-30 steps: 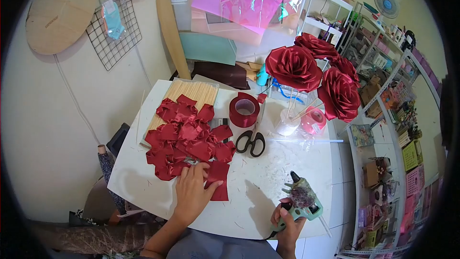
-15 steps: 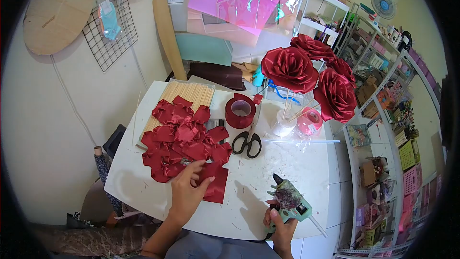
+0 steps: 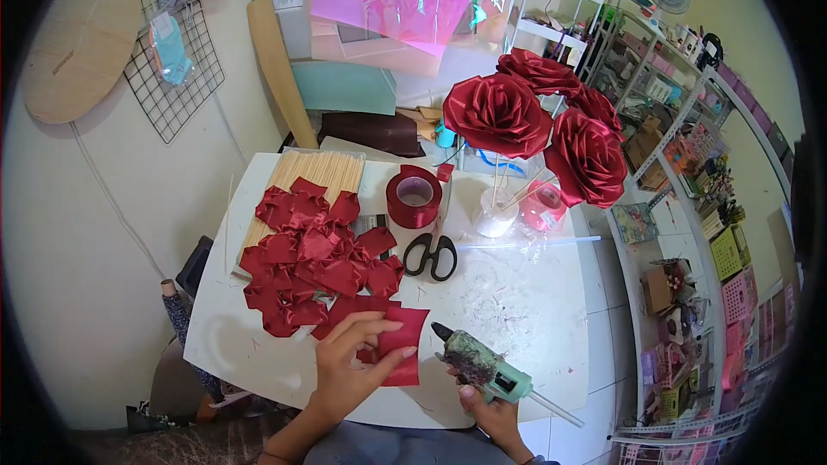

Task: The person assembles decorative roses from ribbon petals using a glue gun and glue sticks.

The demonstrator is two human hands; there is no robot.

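Note:
My left hand [image 3: 345, 368] pinches a square piece of dark red satin ribbon [image 3: 412, 325] between thumb and fingers, low over the table's front part. In my right hand [image 3: 493, 416] is a mint-green glue gun [image 3: 504, 379] with a stained front, its black nozzle pointing up-left at the ribbon piece and apart from it. A clear glue stick [image 3: 556, 407] sticks out of the gun's back. Just beyond my left hand lies a pile of folded red satin petals [image 3: 319, 245], partly on a bundle of thin wooden sticks [image 3: 332, 170].
Black-handled scissors [image 3: 431, 257] and a red ribbon roll [image 3: 413, 198] lie mid-table. Several finished red satin roses [image 3: 500, 116] stand on sticks in a white holder [image 3: 495, 215], beside a pink roll [image 3: 544, 205]. Crowded shelves [image 3: 680, 293] line the right side.
My left hand has lifted a ribbon piece from beside the petal pile and moved right. The glue gun has come left, its nozzle nearer the ribbon. The view has shifted slightly.

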